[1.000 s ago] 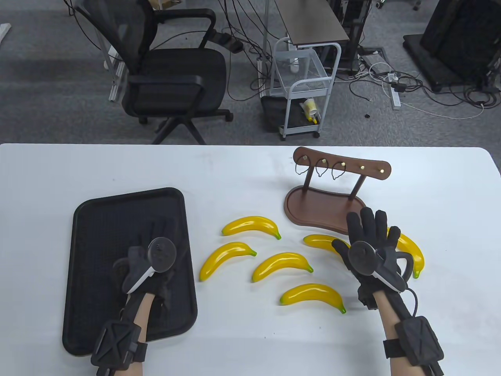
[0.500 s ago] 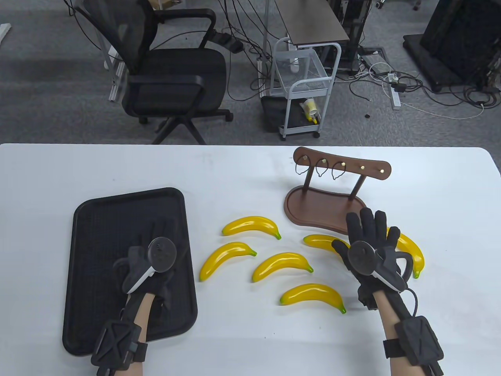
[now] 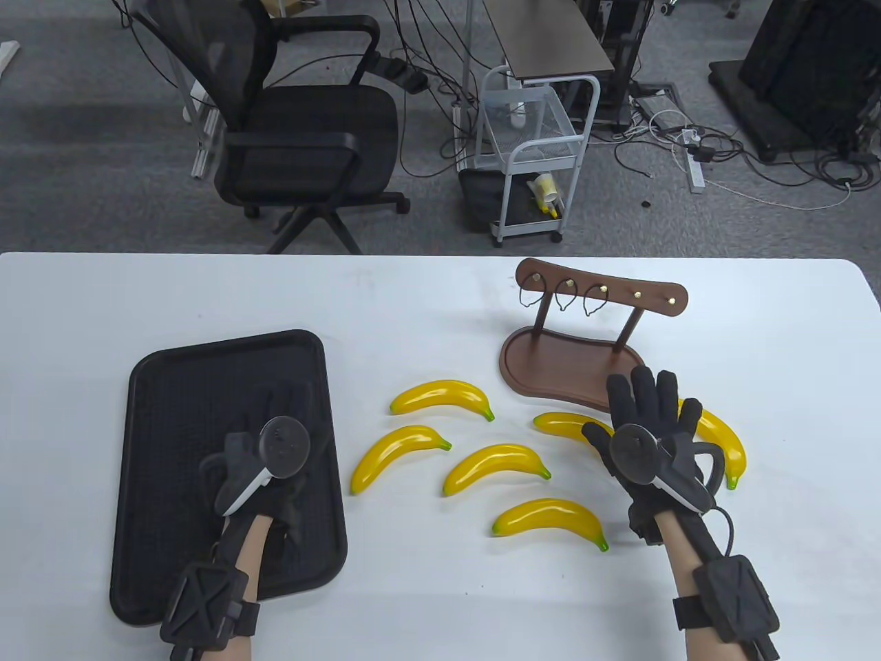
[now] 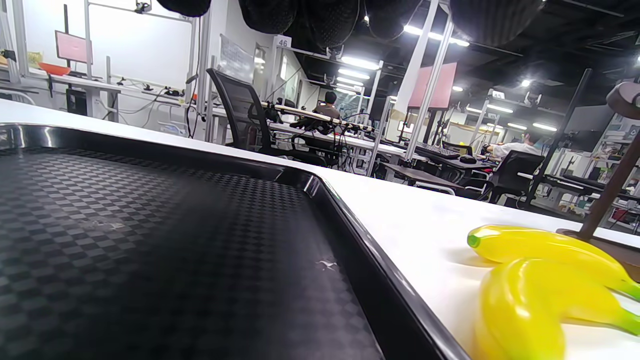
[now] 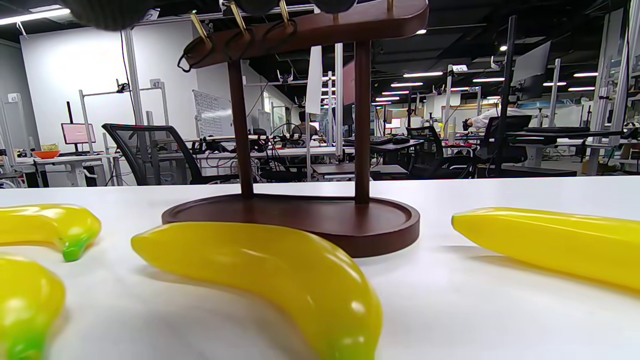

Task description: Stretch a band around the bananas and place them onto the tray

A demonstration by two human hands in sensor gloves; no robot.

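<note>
Bananas (image 3: 497,467), six of them, lie loose on the table (image 3: 427,303). Right hand (image 3: 650,441) hovers flat with fingers spread and released above two of them, its fingertips reaching the wooden rack (image 3: 571,365), where three bands (image 3: 564,296) hang. Left hand (image 3: 265,458) sits over the tray (image 3: 165,385), fingers seemingly relaxed, gripping nothing.

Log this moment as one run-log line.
left hand: open, over tray | right hand: open, above bananas | bands: on rack pegs | tray: no bananas
</note>
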